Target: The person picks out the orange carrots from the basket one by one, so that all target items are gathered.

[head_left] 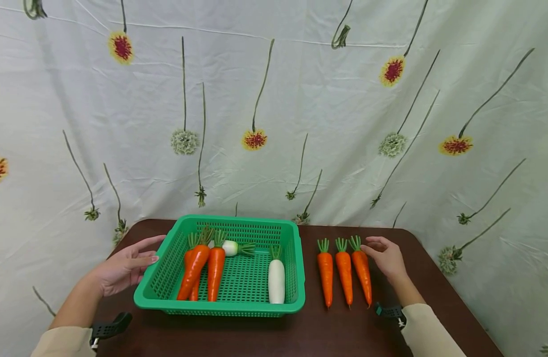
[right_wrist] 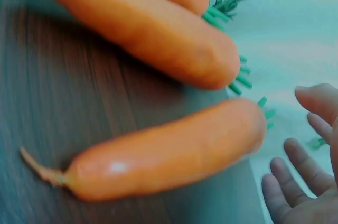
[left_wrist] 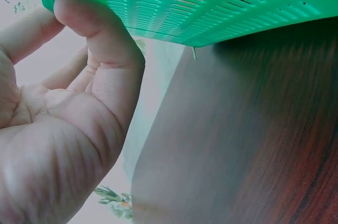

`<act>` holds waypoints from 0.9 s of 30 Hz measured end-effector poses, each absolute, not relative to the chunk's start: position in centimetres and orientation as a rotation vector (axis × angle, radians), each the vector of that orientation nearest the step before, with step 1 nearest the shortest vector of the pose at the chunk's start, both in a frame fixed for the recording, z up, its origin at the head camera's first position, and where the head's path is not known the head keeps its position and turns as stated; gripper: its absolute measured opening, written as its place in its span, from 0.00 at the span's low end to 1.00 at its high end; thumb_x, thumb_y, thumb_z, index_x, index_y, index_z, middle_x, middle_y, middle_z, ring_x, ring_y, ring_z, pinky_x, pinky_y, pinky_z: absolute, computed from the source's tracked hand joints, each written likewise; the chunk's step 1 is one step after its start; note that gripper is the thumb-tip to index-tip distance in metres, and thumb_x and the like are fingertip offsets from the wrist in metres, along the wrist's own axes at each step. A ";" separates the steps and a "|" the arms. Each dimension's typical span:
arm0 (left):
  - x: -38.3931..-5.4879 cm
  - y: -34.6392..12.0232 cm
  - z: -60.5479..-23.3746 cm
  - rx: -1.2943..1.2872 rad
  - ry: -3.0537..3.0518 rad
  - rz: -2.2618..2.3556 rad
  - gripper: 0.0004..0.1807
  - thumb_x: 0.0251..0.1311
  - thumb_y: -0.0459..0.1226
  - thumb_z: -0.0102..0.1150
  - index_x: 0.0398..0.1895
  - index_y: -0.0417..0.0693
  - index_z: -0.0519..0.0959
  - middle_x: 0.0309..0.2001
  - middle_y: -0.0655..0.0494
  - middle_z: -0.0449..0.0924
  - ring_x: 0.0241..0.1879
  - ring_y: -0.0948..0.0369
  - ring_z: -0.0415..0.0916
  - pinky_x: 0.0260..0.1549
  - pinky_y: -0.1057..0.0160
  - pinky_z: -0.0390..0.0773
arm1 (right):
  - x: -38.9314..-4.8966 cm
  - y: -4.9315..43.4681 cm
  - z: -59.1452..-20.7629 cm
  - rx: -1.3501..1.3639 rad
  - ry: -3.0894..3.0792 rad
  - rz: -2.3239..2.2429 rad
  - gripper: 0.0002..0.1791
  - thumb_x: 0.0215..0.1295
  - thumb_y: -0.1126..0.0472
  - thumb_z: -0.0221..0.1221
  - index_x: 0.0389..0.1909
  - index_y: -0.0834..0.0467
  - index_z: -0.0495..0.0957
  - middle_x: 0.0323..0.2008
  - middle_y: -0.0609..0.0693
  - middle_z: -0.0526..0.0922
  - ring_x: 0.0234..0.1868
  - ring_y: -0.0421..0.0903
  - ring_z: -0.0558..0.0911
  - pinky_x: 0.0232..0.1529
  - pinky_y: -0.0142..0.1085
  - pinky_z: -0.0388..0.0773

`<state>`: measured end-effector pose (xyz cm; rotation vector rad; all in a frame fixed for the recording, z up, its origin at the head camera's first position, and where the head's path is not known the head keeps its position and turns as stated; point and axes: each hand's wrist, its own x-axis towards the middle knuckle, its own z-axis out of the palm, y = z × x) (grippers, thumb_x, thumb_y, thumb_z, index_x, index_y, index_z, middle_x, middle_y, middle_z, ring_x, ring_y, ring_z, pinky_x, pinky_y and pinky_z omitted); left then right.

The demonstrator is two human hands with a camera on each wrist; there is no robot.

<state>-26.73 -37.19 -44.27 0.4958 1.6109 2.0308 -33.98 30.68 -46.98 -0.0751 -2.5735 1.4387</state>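
A green plastic basket (head_left: 225, 308) holds several carrots (head_left: 216, 272) on its left side and a white radish (head_left: 276, 280) on its right. A second white radish (head_left: 230, 248) lies at the back, partly hidden behind the carrots. My left hand (head_left: 128, 265) is at the basket's left rim, its thumb and fingertips touching the edge; in the left wrist view the thumb (left_wrist: 87, 18) meets the rim. To the right of the basket, 3 carrots lie side by side, tops away from me. My right hand (head_left: 385, 255) is beside the rightmost carrot (head_left: 361, 270), fingers loosely bent and holding nothing.
The dark brown table (head_left: 309, 334) carries the basket and the loose carrots. Behind it hangs a white cloth (head_left: 238, 188) printed with flowers. Each wrist wears a black band, the left band (head_left: 111, 327) lying close to the basket's front corner.
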 end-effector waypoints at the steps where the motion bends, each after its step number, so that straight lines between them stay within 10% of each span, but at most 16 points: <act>1: -26.7 -37.2 -44.3 0.498 1.611 2.031 0.30 0.80 0.28 0.38 0.77 0.65 0.55 0.62 0.56 0.82 0.56 0.54 0.85 0.54 0.49 0.85 | -33.9 30.5 -46.8 -0.078 -2.555 1.423 0.28 0.66 0.49 0.69 0.60 0.62 0.80 0.54 0.61 0.85 0.50 0.47 0.82 0.44 0.28 0.79; 9: -26.9 -37.2 -44.3 0.490 1.620 2.030 0.30 0.80 0.28 0.38 0.77 0.65 0.55 0.62 0.56 0.83 0.55 0.54 0.85 0.54 0.49 0.85 | -33.5 28.3 -45.6 -0.056 -2.435 1.472 0.21 0.67 0.54 0.69 0.55 0.62 0.83 0.48 0.55 0.87 0.39 0.32 0.80 0.39 0.27 0.81; 27: -26.9 -37.2 -44.3 0.491 1.593 2.036 0.29 0.80 0.28 0.38 0.76 0.66 0.57 0.62 0.55 0.83 0.55 0.53 0.86 0.54 0.49 0.85 | -31.6 20.9 -43.7 0.207 -2.390 1.769 0.16 0.66 0.58 0.69 0.51 0.60 0.84 0.49 0.53 0.87 0.43 0.38 0.82 0.48 0.34 0.84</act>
